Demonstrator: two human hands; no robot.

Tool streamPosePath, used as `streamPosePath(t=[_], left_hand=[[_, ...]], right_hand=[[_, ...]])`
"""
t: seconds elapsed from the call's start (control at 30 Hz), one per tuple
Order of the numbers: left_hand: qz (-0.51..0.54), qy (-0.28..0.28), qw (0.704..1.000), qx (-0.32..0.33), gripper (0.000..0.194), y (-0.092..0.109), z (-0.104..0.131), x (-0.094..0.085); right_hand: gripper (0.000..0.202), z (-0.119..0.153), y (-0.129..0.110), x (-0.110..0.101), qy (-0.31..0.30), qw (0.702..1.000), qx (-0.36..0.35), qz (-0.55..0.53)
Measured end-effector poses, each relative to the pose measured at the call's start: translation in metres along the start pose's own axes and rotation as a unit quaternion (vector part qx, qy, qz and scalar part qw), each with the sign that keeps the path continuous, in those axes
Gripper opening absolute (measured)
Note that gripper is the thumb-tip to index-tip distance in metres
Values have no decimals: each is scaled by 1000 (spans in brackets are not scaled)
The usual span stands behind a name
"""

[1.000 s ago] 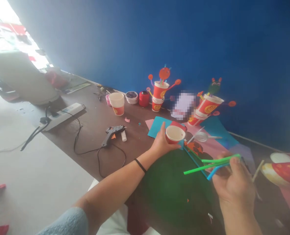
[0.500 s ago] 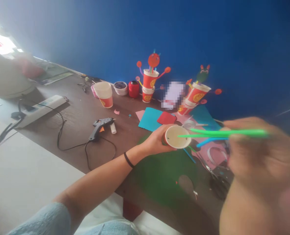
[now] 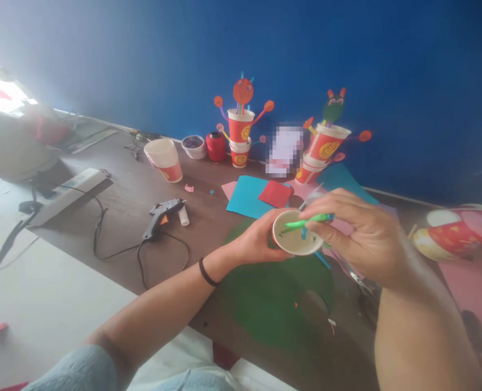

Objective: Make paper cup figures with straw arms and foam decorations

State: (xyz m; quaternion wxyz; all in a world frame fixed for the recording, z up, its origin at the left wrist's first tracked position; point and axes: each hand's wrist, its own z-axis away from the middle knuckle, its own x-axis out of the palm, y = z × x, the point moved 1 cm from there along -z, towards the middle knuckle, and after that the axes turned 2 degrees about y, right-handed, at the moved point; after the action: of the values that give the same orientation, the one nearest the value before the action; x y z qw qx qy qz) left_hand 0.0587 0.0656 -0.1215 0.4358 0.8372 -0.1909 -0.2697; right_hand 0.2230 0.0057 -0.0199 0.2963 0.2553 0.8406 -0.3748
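Observation:
My left hand (image 3: 261,234) is wrapped round a paper cup (image 3: 292,248), whose open mouth faces me. Above that mouth, my right hand (image 3: 352,231) pinches a green straw (image 3: 300,224) together with a blue one. The green straw reaches over the rim into the cup, and a short blue piece (image 3: 304,233) shows beside it inside. Below the cup lies green paper (image 3: 273,304). Just behind it are a blue paper sheet (image 3: 243,195) and a red paper piece (image 3: 275,194). Scissors (image 3: 358,279) are partly hidden under my right forearm.
A glue gun (image 3: 163,214) with its cable lies on the left, near a power strip (image 3: 72,195). Paper cups (image 3: 165,160) stand behind it. Two cup figures (image 3: 241,127) (image 3: 328,146) stand by the blue wall. More red cups (image 3: 448,239) lie at the right.
My right hand has moved left to the cup, bringing the straws over its mouth and partly inside. My left hand still holds the cup in nearly the same place.

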Motion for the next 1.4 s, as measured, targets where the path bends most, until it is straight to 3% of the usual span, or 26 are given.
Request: streamPosePath(t=[0.47, 0.73, 1.0, 1.2, 1.4], left_hand=[[10, -11, 1000, 19, 78, -3, 1, 1], [16, 6, 1000, 23, 76, -1, 1, 1], [44, -5, 999, -2, 67, -3, 3, 2], [71, -37, 996, -39, 72, -3, 4, -2], [109, -48, 992, -33, 76, 2, 3, -3]], right_hand=[[9, 0, 0, 3, 12, 999, 28, 13], [6, -1, -9, 6, 0, 997, -34, 65], [9, -3, -23, 13, -94, 993, -48, 56], [10, -3, -19, 12, -126, 991, -46, 30], [9, 0, -4, 15, -44, 997, 50, 30]])
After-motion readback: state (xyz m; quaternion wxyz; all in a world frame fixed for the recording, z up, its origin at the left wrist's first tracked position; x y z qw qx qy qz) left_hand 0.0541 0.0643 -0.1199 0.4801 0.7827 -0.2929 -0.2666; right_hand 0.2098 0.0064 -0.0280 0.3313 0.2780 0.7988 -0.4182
